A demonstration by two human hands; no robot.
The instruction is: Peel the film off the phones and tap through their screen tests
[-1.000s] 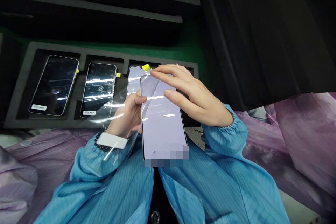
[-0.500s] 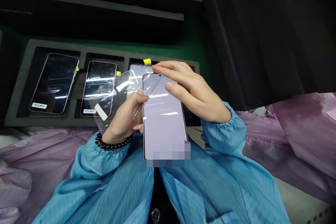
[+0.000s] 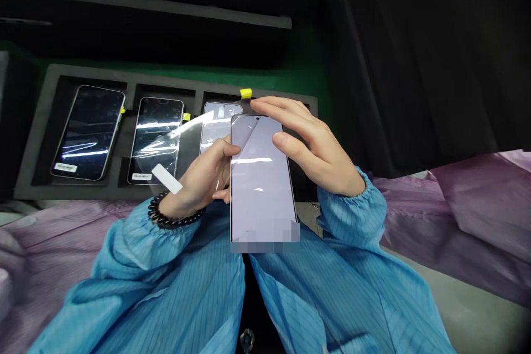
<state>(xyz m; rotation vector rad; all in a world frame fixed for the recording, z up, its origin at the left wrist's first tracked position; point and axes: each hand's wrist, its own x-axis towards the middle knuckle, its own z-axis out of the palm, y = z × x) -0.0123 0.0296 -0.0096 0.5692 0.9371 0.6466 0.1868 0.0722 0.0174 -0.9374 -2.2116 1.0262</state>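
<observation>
A pale lilac phone (image 3: 261, 177) stands upright in front of me, its screen facing up. My left hand (image 3: 203, 180) grips its left edge, thumb on the screen. My right hand (image 3: 309, 144) pinches a yellow tab (image 3: 246, 93) at the phone's top corner. A clear protective film (image 3: 178, 146) joined to the tab curls off the screen to the left, with a white sticker (image 3: 166, 178) on it. Both arms wear blue striped sleeves; a black bead bracelet (image 3: 166, 218) circles my left wrist.
A black foam tray (image 3: 45, 94) behind holds two dark phones (image 3: 89, 133) (image 3: 155, 141) and a pale one (image 3: 215, 127), partly hidden. More black trays stack behind it on a green mat (image 3: 307, 74). Purple cloth (image 3: 456, 204) lies to both sides. A dark curtain hangs right.
The yellow tab has risen and moved right in my right hand, and the film has peeled further off the screen, swinging up to the left. The phone has shifted slightly right.
</observation>
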